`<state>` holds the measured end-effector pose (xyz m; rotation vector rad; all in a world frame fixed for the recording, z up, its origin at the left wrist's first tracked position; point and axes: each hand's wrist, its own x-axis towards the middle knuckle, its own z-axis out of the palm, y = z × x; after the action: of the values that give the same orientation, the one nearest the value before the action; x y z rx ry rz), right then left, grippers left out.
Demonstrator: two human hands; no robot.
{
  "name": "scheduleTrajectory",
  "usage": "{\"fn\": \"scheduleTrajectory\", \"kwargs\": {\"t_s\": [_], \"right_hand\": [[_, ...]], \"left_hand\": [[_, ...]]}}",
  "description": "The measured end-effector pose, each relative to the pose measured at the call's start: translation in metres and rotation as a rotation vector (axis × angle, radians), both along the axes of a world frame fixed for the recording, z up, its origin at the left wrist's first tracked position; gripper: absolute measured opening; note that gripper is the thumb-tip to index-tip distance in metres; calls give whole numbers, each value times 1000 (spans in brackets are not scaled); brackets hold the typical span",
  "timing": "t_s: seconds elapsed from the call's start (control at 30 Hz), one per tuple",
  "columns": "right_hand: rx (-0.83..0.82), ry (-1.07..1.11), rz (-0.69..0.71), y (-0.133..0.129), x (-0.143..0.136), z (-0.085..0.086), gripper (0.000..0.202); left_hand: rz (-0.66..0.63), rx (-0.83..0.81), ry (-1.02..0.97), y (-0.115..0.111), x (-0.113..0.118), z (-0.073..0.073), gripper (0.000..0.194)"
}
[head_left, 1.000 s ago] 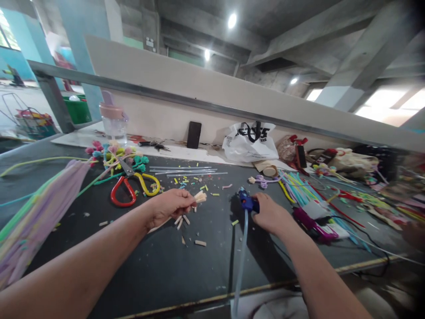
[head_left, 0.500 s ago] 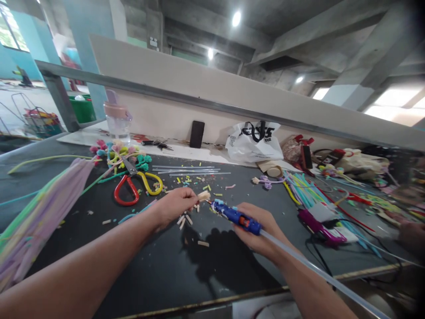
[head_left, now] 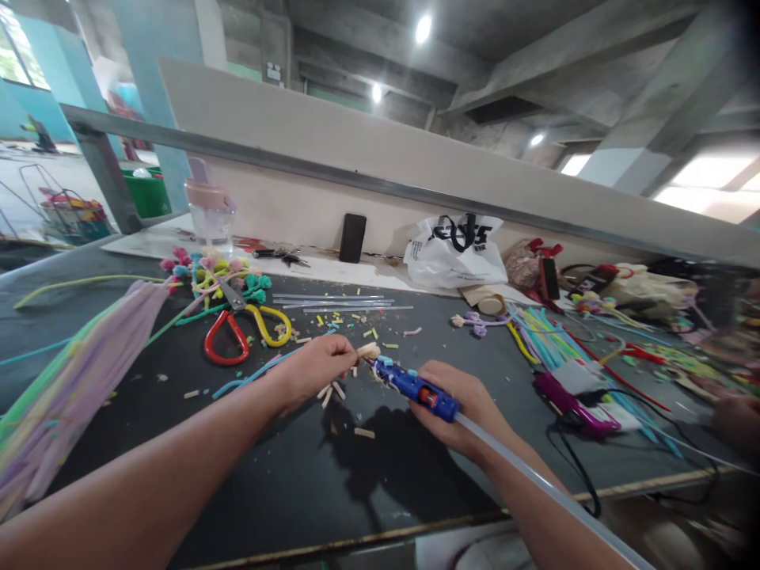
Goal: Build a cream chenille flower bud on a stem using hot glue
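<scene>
My left hand pinches a small cream fuzzy piece, likely cut pipe cleaner, above the dark table. In my right hand is a blue glue gun, its nozzle right at the cream piece; whether they touch I cannot tell. A long clear glue stick runs out of the gun's back end toward the lower right. Beneath my left hand lie several short cream pieces, and one more cream piece lies nearer the front edge. Scissors with one red and one yellow handle rest left of my hands.
Pastel pipe cleaners lie bundled at left, blue ones at right. Clear glue sticks lie behind my hands. A purple glue gun with a black cord sits right. Behind stand a cup, phone and white bag.
My right hand has shifted slightly left with the blue glue gun, bringing its nozzle closer in beneath the cream piece. My left hand has barely moved and still holds that piece.
</scene>
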<state>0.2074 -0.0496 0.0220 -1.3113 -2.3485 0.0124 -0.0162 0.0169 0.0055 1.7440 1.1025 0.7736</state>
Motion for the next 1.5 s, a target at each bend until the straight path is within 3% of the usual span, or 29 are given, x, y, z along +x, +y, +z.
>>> {"fn": "scheduleTrajectory", "kwargs": {"t_s": [0.3, 0.67, 0.9, 1.03, 1.17, 1.3, 1.4, 1.5], "right_hand": [[30, -34, -33, 0, -1, -1, 8], [11, -69, -70, -1, -2, 3, 7], [-15, -7, -79, 0, -1, 5, 9], [-67, 109, -84, 0, 0, 2, 12], [-40, 242, -204, 5, 8, -3, 11], [-15, 57, -238, 16, 20, -9, 11], [-116, -150, -221, 22, 27, -15, 7], [-223, -210, -212, 25, 32, -19, 13]], "left_hand": [[-45, -23, 13, 12, 0, -9, 21], [7, -45, 13, 2, -2, 1, 24], [-19, -52, -4, 4, -2, -4, 25], [-57, -165, -71, 3, -1, -2, 24], [-92, -314, -164, 3, -2, 2, 28], [-126, -396, -231, 4, -5, 2, 31], [-151, -438, -247, 5, -7, 2, 32], [-191, -450, -240, 4, -6, 3, 30]]}}
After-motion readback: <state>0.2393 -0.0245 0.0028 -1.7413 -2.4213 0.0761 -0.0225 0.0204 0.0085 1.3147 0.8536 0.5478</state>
